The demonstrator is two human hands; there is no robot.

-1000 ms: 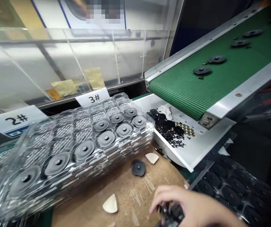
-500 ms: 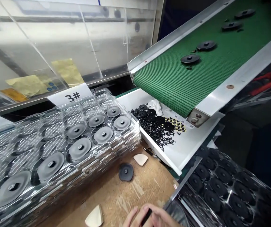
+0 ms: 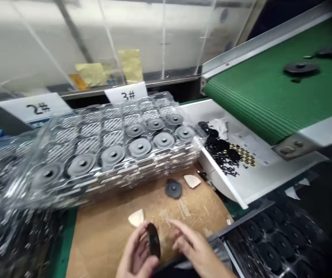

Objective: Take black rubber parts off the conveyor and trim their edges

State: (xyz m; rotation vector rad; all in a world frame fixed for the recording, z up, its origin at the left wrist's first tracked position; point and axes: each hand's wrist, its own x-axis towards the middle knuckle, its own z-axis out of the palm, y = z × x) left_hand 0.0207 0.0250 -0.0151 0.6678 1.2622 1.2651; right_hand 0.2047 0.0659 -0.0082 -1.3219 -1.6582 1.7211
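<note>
With twelve at the far edge of the view and the held black disc (image 3: 153, 241) as the hub, the left hand (image 3: 137, 253) sits at eight to nine o'clock, pinching that disc between thumb and fingers so that it stands on edge, its narrow rim toward the camera. At three o'clock is the right hand (image 3: 189, 246), loosely spread, index finger stretched out and the other fingers half curled, just beside the disc and apart from it. Both hands are over a brown work board (image 3: 99, 239). On the board, a cream wedge (image 3: 136, 217) lies between ten and eleven, near the left fingertips; a loose dark disc with a central knob (image 3: 173, 189) lies flat toward one, and a second cream wedge (image 3: 192, 181) is just beside it, further right. At eleven stands a stack of clear plastic trays (image 3: 108, 181); its top one carries grey knobbed discs, six along the near row and three at the right of the next. Two o'clock brings a white tray (image 3: 265, 181) with a heap of small black screw-like pieces (image 3: 226, 164) and a sheet of yellow-and-black stickers (image 3: 246, 155). Beyond it, between one and two, a green conveyor belt (image 3: 258, 92) bears blurred dark discs. At three, further out, another tray holds black discs (image 3: 283, 243).
</note>
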